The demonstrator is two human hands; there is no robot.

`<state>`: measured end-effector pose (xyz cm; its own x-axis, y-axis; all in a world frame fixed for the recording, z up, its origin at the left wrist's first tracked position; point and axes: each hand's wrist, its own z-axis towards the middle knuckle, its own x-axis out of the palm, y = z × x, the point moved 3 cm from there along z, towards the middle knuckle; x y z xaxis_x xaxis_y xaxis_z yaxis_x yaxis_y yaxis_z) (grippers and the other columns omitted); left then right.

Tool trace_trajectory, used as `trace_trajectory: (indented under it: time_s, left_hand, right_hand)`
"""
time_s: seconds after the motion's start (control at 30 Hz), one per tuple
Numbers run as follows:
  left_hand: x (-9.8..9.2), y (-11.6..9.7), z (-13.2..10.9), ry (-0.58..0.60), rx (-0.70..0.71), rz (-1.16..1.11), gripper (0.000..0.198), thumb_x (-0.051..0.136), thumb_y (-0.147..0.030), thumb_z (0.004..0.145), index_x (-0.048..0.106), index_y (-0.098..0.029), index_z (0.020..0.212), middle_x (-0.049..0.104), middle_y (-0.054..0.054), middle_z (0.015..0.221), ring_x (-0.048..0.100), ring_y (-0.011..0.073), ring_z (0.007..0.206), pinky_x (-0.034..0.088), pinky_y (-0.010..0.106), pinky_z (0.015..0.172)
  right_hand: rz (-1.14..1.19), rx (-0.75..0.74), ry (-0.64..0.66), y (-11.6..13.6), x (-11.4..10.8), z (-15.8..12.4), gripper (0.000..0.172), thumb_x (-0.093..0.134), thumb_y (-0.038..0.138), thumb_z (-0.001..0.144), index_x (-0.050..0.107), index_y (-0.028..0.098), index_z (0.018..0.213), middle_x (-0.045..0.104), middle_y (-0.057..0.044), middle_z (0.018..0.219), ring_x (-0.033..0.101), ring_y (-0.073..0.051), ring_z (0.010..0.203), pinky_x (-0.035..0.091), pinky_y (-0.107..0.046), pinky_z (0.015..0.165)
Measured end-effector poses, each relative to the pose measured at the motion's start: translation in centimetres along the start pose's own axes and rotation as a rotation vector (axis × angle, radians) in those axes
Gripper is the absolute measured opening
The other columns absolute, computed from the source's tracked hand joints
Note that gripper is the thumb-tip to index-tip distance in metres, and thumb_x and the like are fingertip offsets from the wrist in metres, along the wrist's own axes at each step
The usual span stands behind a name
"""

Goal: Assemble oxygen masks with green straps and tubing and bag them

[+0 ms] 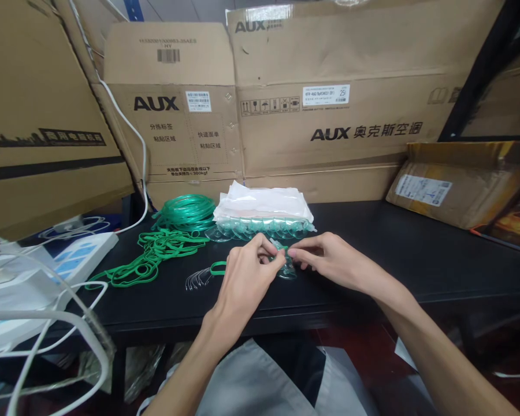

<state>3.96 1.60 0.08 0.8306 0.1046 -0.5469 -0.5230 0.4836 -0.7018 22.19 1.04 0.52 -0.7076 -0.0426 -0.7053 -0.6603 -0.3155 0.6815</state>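
Both my hands meet over the black table [416,248]. My left hand [247,271] and my right hand [325,257] pinch a small clear green-tinted plastic mask [286,267] between their fingertips. A green elastic band [218,267] trails from the mask to the left. Beside it lie several thin metal clips [197,279]. Behind my hands a row of stacked clear masks [260,227] lies under a pile of white plastic bags [264,202].
A coil of green tubing [186,211] and a heap of green elastic bands [156,254] lie to the left. White cables and a power strip [47,271] sit at the far left. Large AUX cardboard boxes [329,98] wall the back; a cardboard parcel [455,185] lies at the right.
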Motion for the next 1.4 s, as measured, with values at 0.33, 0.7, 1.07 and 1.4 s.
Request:
trace_trajectory:
  time_s: [0.33,0.7,1.07,1.4]
  left_hand:
    - [0.1,0.3,0.2,0.075,0.027,-0.108,0.034,0.064,-0.033,0.094,0.060,-0.028,0.128,0.080,-0.004,0.099,0.075,0.0172,0.095,0.053,0.026,0.086]
    - [-0.3,-0.1,0.0,-0.039,0.075,-0.133,0.015,0.062,-0.031,0.095,0.064,-0.022,0.107,0.079,0.002,0.101,0.076,0.0196,0.096,0.058,0.027,0.084]
    - [-2.3,0.1,0.3,0.092,0.200,-0.013,0.040,0.051,-0.036,0.102,0.053,-0.033,0.142,0.074,0.001,0.120,0.070,0.0189,0.111,0.054,0.028,0.090]
    - [-7.1,0.5,0.9,0.135,0.210,0.151,0.047,0.061,-0.046,0.096,0.054,-0.036,0.142,0.074,-0.002,0.119,0.066,0.0214,0.115,0.045,0.031,0.102]
  right_hand:
    - [0.111,-0.146,-0.163,1.2,0.9,0.0,0.038,0.056,0.039,0.099,0.069,0.027,0.132,0.070,-0.004,0.134,0.065,-0.028,0.124,0.050,-0.041,0.105]
    - [0.530,-0.119,-0.111,1.0,2.8,0.7,0.043,0.060,0.047,0.097,0.065,0.031,0.136,0.066,-0.003,0.140,0.063,-0.030,0.126,0.053,-0.046,0.106]
    - [1.138,-0.047,-0.156,2.7,4.9,0.3,0.041,0.077,0.039,0.086,0.071,0.027,0.124,0.067,-0.007,0.134,0.064,-0.027,0.122,0.058,-0.044,0.099]
    - [1.442,-0.006,-0.226,2.3,6.2,1.2,0.040,0.078,0.036,0.086,0.066,0.026,0.123,0.073,-0.005,0.123,0.068,-0.024,0.118,0.051,-0.045,0.109]
